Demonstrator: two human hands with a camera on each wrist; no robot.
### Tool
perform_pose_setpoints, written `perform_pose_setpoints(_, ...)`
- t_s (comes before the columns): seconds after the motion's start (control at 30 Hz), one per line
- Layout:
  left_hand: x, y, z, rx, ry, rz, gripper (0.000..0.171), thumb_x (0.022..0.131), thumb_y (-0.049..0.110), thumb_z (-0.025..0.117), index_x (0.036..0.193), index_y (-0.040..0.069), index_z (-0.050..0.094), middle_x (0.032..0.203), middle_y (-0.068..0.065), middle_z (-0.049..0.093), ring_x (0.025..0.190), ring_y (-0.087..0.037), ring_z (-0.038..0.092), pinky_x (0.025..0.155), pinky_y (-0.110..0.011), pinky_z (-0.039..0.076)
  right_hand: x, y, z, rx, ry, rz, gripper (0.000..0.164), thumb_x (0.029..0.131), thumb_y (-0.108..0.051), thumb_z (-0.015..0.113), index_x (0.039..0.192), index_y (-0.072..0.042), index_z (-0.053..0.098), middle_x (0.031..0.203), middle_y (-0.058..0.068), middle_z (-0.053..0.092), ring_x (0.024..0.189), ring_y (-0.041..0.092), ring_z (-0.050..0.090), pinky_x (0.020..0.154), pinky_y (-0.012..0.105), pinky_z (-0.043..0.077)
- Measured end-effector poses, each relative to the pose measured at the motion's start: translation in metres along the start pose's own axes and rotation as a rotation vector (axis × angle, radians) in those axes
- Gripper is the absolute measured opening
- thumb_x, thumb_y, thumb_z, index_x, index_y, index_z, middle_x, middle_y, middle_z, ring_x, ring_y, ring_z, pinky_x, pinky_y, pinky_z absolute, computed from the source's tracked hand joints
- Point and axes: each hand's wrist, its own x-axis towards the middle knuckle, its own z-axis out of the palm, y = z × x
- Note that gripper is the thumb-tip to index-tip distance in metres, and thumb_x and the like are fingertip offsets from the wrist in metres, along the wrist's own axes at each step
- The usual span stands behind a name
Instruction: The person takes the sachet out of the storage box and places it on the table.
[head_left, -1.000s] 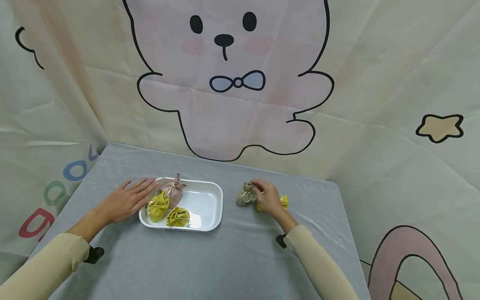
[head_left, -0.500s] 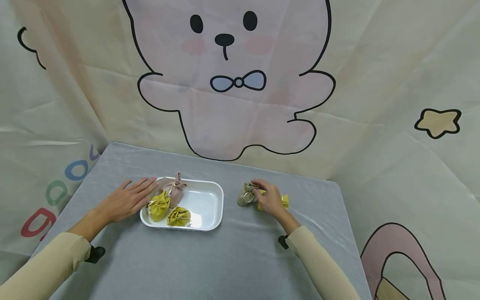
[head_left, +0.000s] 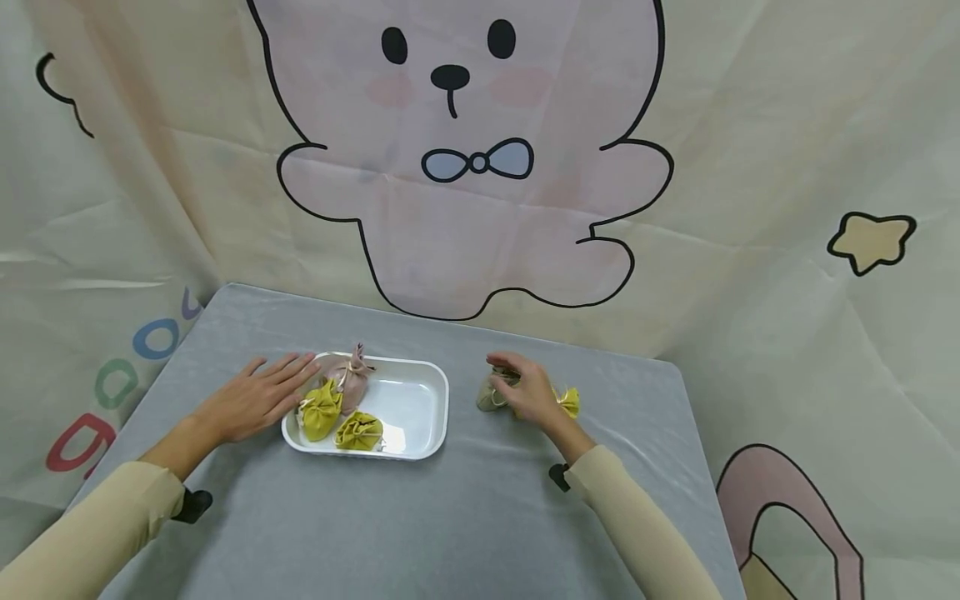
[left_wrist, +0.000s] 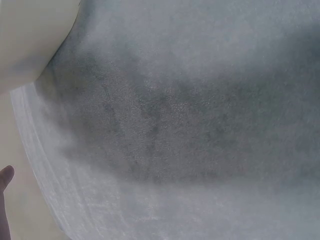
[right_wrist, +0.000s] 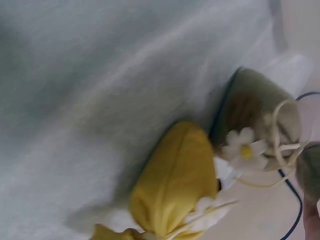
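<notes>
In the head view, a shallow white tray [head_left: 412, 408] holds a dusty-pink drawstring pouch [head_left: 354, 387] and two yellow drawstring pouches, one [head_left: 320, 412] at the left and one [head_left: 360, 432] near the front wall. My left hand [head_left: 251, 402] lies with straight fingers over the tray's left rim. My right hand [head_left: 528, 392] is at the top of an olive-green drawstring pouch [head_left: 490, 396], its thumb and fingers parted around the top; I cannot tell whether they grip it. The right wrist view shows this pouch's white flower [right_wrist: 246, 151] and a thumb [right_wrist: 311, 220] beside its gathered top.
Another yellow pouch [right_wrist: 175, 175] lies beside the olive one, partly behind my right hand in the head view. The table [head_left: 390, 533] has a grey cloth cover. A printed curtain [head_left: 480, 250] hangs behind its far edge.
My right hand has shifted slightly left over the olive pouch, and its thumb and fingers have spread wider. The pouches, tray and left hand stay in place; the head view moves slightly.
</notes>
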Motion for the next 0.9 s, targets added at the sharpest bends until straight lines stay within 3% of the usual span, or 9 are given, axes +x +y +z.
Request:
perform_pose_setpoints(0.37, 0.002, 0.003, -0.002, -0.017, -0.016, -0.019, 0.057, 0.106, 0.037, 0.044, 0.156, 0.012, 0.034, 0.161, -0.010, 0.031, 0.146, -0.035, 0.030, 0.110, -0.064, 0.026, 0.016, -0.023, 0.017, 0.069, -0.066, -0.037, 0.043, 0.086, -0.004, 0.078, 0.127, -0.001, 0.065, 0.123, 0.014, 0.069, 0.113, 0.025, 0.067, 0.086, 0.045, 0.056)
perform_pose_setpoints(0.67, 0.000, 0.003, -0.003, -0.020, 0.009, -0.003, 0.056, 0.106, 0.036, 0.045, 0.155, 0.011, 0.036, 0.160, -0.011, 0.033, 0.145, -0.035, 0.032, 0.109, -0.064, 0.028, 0.022, -0.042, 0.034, 0.125, -0.174, -0.049, 0.045, 0.088, -0.009, 0.077, 0.130, 0.000, 0.062, 0.126, 0.015, 0.067, 0.115, 0.025, 0.065, 0.100, 0.034, 0.049)
perform_pose_setpoints(0.9, 0.001, 0.003, -0.005, -0.034, 0.000, -0.014, 0.057, 0.106, 0.037, 0.045, 0.156, 0.012, 0.035, 0.160, -0.011, 0.032, 0.145, -0.035, 0.032, 0.109, -0.065, 0.026, 0.021, -0.049, 0.048, 0.119, -0.243, -0.056, 0.047, 0.089, -0.013, 0.077, 0.131, 0.002, 0.061, 0.127, 0.014, 0.066, 0.114, 0.022, 0.066, 0.099, 0.038, 0.050)
